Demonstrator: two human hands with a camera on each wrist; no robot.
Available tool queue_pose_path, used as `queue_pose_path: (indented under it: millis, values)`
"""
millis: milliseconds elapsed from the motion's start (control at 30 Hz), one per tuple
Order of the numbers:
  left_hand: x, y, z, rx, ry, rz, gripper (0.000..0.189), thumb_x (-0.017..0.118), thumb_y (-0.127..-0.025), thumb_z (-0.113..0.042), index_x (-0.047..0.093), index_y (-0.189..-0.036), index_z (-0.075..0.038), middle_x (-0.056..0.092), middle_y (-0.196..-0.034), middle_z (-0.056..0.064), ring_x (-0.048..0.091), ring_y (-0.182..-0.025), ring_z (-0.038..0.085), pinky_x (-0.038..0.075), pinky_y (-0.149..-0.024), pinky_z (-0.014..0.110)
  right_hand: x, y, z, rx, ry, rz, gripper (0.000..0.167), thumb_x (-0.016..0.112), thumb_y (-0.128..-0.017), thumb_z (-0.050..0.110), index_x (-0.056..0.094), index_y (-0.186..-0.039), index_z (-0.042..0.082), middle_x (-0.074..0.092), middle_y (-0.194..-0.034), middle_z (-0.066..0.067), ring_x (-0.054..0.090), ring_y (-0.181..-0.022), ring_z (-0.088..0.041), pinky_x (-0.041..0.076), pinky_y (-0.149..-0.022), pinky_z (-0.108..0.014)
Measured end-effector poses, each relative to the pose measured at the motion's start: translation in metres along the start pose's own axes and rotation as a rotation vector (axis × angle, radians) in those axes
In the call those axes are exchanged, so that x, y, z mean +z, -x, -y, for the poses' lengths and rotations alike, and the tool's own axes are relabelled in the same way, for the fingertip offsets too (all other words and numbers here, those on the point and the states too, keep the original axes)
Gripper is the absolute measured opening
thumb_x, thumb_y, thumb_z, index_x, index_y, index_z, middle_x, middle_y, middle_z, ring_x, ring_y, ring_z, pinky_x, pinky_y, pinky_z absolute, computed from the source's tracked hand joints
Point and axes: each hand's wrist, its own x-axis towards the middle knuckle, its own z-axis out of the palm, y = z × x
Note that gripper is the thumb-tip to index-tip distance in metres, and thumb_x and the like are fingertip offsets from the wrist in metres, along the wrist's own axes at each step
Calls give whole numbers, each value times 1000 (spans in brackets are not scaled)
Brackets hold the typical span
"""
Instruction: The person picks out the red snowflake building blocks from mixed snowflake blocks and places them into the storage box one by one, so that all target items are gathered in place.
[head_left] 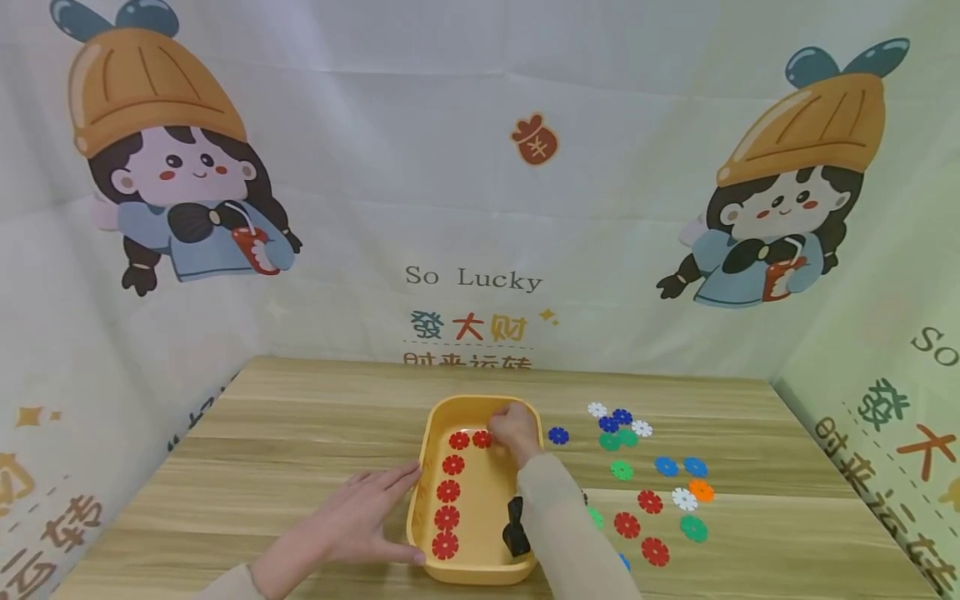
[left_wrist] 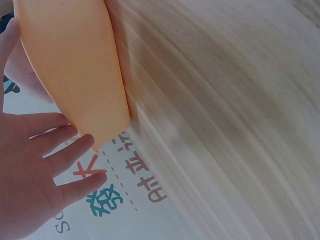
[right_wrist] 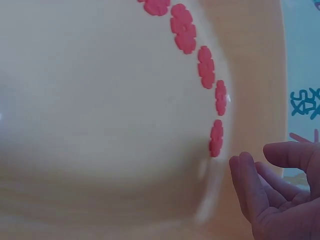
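Observation:
A yellow tray holds several red notched discs, standing in a column along its left side and turning along the far end. My left hand lies against the tray's left wall, its fingers fairly straight; the left wrist view shows that hand touching the tray's outer side. Inside the far right corner is my right hand, beside the last red disc. In the right wrist view, thumb and fingers of this hand are apart, with nothing visible between them; the nearest red disc lies just off the fingertips.
Right of the tray, loose discs are scattered: red ones, blue ones, green ones, white ones and an orange one. The right forearm hides some. A black object shows beside that forearm. Printed cloth hangs behind the wooden table.

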Motion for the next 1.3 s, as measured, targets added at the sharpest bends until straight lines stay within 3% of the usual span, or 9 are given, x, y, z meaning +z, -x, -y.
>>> queue_pose_path:
  millis: [200, 400, 667, 1300]
  values:
    - [0, 0, 0, 1, 6, -2, 98, 55, -65, -69, 36, -133, 0, 32, -138, 12, 38, -117, 31, 28, -93, 53, -10, -3, 14, -10, -26, 10, 23, 55, -74, -3, 60, -96, -5, 58, -79, -12, 56, -60, -19, 50, -57, -29]
    - [0, 1, 0, -6, 1, -5, 99, 54, -65, -70, 37, -133, -1, 32, -138, 11, 38, -117, 31, 28, -93, 53, -24, -7, 27, -12, -107, 55, 25, 56, -78, 0, 57, -103, -7, 58, -80, -13, 61, -73, -29, 51, -63, -30]
    - [0, 0, -1, -7, -5, -5, 100, 53, -64, -71, 37, -133, 0, 33, -137, 11, 38, -117, 30, 28, -93, 52, -52, -6, 33, -67, -136, 149, 26, 52, -81, 0, 53, -106, -9, 57, -89, -18, 58, -84, -35, 51, -67, -33]
    - [-1, 0, -1, -11, 9, 1, 100, 54, -64, -71, 36, -133, 0, 32, -138, 10, 38, -117, 30, 28, -93, 52, -89, -2, 10, -141, -21, 211, 26, 54, -83, 2, 54, -108, -7, 59, -89, -17, 58, -82, -31, 50, -70, -37]
